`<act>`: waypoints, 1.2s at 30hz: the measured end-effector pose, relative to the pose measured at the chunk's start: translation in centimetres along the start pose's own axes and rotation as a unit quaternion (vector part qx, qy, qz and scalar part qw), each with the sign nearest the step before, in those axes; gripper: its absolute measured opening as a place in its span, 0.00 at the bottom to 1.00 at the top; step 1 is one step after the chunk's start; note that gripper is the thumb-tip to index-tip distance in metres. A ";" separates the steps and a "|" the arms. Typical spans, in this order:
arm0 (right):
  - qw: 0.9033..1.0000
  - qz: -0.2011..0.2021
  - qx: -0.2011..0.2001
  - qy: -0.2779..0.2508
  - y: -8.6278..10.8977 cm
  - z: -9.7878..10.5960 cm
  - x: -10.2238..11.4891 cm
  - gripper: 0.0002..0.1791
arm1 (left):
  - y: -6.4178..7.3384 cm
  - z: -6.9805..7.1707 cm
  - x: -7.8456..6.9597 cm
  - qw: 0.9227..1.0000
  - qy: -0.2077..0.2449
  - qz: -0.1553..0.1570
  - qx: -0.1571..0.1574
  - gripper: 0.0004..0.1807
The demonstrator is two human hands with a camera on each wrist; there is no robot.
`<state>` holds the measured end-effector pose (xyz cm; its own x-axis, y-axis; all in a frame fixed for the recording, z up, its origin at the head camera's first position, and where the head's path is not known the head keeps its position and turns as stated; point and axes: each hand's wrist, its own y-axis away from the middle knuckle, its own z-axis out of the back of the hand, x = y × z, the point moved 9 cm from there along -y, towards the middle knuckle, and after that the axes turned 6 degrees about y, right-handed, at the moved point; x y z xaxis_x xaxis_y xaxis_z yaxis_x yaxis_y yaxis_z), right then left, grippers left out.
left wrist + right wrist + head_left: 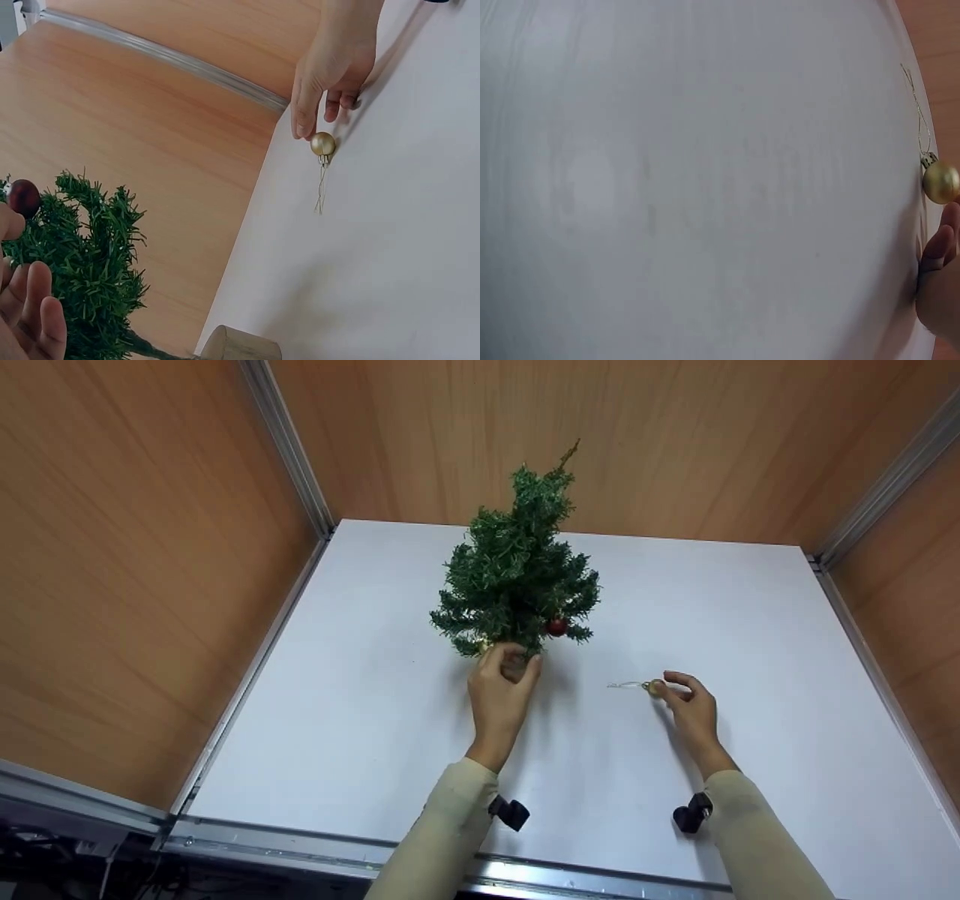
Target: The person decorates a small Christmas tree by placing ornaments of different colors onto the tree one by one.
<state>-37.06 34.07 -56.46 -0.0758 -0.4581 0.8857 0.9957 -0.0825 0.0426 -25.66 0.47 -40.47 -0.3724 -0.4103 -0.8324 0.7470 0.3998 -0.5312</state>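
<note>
A small artificial Christmas tree point(517, 562) stands on the white table, its wooden base point(240, 345) showing in the left wrist view. My left hand point(499, 697) is at its lower front branches, thumb and forefinger curled at a branch tip. A dark red ball ornament point(556, 626) hangs on the lower right side. Something gold point(485, 645) shows among the branches beside the left fingers. To the right of the tree, my right hand point(694, 712) pinches a gold ball ornament point(322, 144) between thumb and fingers. Its thin hanging loop point(321, 187) extends away from the hand, leftward in the head view.
Wood-grain panels point(637, 450) enclose the white table point(360, 697) at the back and both sides. Metal rails point(292, 450) run along the corners and edges. Small black devices point(510, 814) are strapped at both wrists. Dark cables lie below the front left edge.
</note>
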 end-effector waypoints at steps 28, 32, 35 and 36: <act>0.996 0.048 -0.028 0.073 0.3 -0.3 -0.2 0.27 | 0.4 1.4 -2.6 0.991 0.114 0.065 -0.031 0.09; 0.995 0.049 -0.028 0.078 0.3 -0.3 -0.2 0.26 | 0.4 1.3 -2.6 0.990 0.127 0.056 -0.030 0.09; 0.995 0.050 -0.031 0.082 0.2 -0.3 -0.1 0.26 | 0.4 1.2 -2.6 0.989 0.133 0.051 -0.030 0.09; 0.995 0.049 -0.032 0.082 0.2 -0.3 -0.1 0.26 | 0.4 1.2 -2.6 0.989 0.134 0.050 -0.029 0.09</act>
<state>-36.92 33.81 -56.69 0.0076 -0.6051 0.7961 0.9936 -0.0850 -0.0742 -23.78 0.70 -38.34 -0.4361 -0.1379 -0.8893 0.7577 0.4769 -0.4455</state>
